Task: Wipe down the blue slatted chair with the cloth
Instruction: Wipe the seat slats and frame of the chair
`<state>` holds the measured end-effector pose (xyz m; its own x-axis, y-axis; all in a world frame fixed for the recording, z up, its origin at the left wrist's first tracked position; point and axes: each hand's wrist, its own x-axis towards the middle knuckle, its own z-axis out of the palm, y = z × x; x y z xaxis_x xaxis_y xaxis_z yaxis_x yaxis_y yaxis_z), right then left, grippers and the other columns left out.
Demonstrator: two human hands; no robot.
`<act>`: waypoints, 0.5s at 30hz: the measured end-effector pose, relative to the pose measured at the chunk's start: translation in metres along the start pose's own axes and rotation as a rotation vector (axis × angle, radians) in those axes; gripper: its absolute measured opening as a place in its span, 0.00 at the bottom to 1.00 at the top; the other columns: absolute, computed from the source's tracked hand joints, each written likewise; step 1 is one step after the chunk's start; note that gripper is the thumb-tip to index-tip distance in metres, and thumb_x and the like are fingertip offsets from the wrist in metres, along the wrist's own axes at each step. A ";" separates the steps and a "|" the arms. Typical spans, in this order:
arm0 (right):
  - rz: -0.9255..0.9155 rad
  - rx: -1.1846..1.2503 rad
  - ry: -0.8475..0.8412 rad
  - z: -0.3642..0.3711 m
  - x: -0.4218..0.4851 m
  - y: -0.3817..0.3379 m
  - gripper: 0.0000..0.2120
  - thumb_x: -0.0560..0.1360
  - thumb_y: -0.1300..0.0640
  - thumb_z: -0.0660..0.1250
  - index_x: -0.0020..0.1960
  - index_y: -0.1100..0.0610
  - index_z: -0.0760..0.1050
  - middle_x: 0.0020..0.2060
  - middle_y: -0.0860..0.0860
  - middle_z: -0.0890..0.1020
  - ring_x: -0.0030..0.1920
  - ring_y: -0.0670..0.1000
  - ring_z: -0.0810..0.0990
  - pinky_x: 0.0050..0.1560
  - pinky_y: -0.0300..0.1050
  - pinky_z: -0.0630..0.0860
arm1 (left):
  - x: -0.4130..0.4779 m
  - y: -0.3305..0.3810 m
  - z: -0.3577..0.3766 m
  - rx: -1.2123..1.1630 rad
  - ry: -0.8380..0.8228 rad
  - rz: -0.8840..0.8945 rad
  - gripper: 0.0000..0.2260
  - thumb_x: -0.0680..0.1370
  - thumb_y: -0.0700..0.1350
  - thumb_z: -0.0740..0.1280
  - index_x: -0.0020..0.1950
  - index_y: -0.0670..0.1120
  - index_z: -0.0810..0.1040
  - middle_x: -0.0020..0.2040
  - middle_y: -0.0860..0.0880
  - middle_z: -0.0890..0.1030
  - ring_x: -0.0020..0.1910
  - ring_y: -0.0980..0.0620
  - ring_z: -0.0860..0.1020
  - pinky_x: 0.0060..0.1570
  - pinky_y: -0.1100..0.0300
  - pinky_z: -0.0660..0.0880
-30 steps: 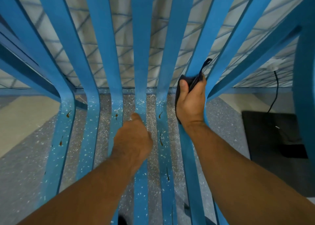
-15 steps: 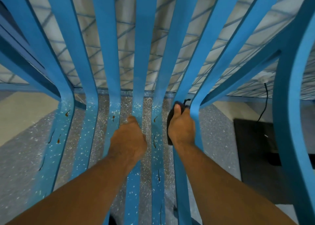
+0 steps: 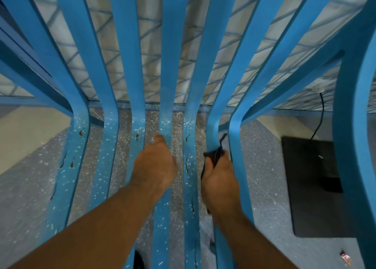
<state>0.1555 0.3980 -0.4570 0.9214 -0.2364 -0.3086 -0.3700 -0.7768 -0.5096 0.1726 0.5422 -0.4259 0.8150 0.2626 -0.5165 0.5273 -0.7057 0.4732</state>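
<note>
— Why does the left hand (image 3: pixel 154 167) clamp the middle slat (image 3: pixel 168 65)?
— To steady the blue slatted chair (image 3: pixel 78 146), I judge; its fingers curl round it.
— And two slats right of that grip?
— The right hand (image 3: pixel 219 179) squeezes the dark cloth (image 3: pixel 215 154) round a slat, likely to drag off the white flecks (image 3: pixel 109 146).
— Counts?
— Seven slats, two hands, one cloth. Brown marks (image 3: pixel 81 131) lie left of and between the grips.

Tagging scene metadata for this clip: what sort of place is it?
Probably an indoor room, home or workshop unclear: speckled grey floor, pale tiled wall behind the blue slatted chair, and a black cable hanging from a white wall fitting.
</note>
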 end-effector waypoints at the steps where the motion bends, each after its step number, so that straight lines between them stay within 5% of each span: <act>1: -0.018 -0.015 0.012 0.002 0.015 -0.006 0.19 0.82 0.46 0.55 0.68 0.54 0.65 0.57 0.54 0.77 0.55 0.59 0.79 0.53 0.55 0.76 | 0.000 -0.001 0.000 -0.004 0.000 -0.003 0.28 0.80 0.45 0.66 0.76 0.42 0.57 0.50 0.46 0.79 0.41 0.53 0.73 0.40 0.63 0.72; 7: -0.070 0.124 0.115 0.014 0.092 -0.042 0.22 0.81 0.43 0.59 0.67 0.57 0.64 0.58 0.56 0.77 0.56 0.60 0.78 0.54 0.53 0.75 | 0.002 -0.002 0.003 0.011 0.019 0.005 0.26 0.80 0.43 0.67 0.74 0.42 0.60 0.38 0.52 0.71 0.38 0.53 0.73 0.34 0.63 0.71; 10: -0.201 0.217 0.225 0.018 0.101 -0.044 0.29 0.81 0.45 0.60 0.73 0.61 0.59 0.63 0.57 0.75 0.60 0.58 0.76 0.57 0.50 0.74 | 0.004 -0.003 0.005 0.026 0.029 0.002 0.28 0.79 0.41 0.67 0.75 0.42 0.57 0.48 0.46 0.79 0.41 0.51 0.76 0.38 0.61 0.77; 15: -0.393 0.482 0.443 0.004 0.117 -0.065 0.31 0.80 0.51 0.60 0.76 0.67 0.56 0.69 0.57 0.69 0.68 0.51 0.68 0.68 0.30 0.60 | 0.004 -0.004 0.007 0.055 0.039 0.021 0.30 0.80 0.42 0.67 0.77 0.42 0.55 0.53 0.44 0.80 0.50 0.46 0.80 0.45 0.58 0.78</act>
<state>0.2871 0.4235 -0.4630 0.9203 -0.2861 0.2669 0.0775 -0.5354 -0.8410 0.1722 0.5420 -0.4352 0.8350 0.2721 -0.4783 0.4969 -0.7462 0.4429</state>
